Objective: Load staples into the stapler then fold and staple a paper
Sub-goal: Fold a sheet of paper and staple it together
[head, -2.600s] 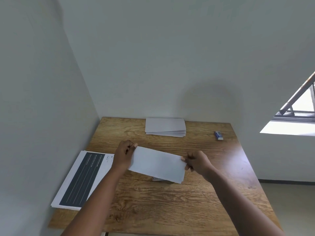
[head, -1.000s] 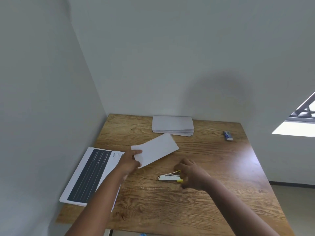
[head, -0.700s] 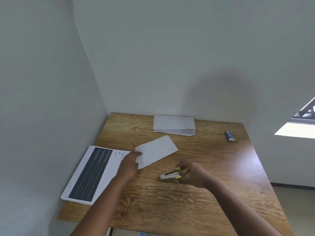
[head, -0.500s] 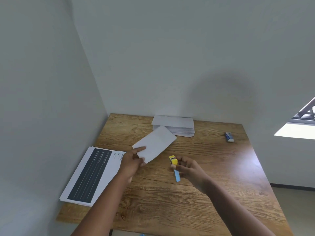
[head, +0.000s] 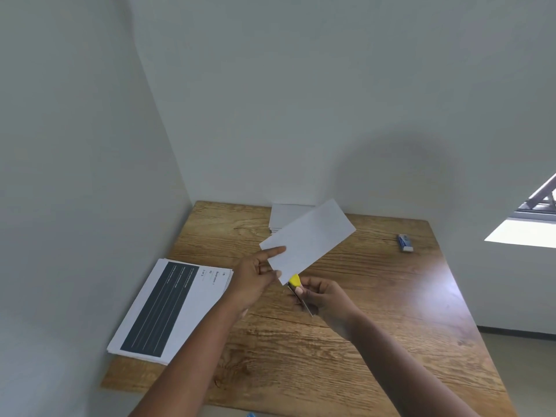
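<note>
Aloft, left hand point(head: 255, 275) pinches white folded paper point(head: 308, 240); right hand point(head: 323, 296) grips yellow-tipped stapler point(head: 296, 284).

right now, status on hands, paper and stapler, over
Left hand pinches folded paper mid-air. Right hand grips stapler, yellow nose at paper's lower corner. Nothing in the way.

Printed stack point(head: 171, 308) lies on the tabletop point(head: 376, 341) at left edge. Folded stack point(head: 279, 216) sits at far edge, centre. Staple box point(head: 405, 243) lies far right. Folded paper point(head: 307, 240) held above centre, stapler point(head: 298, 291) at its near corner.
</note>
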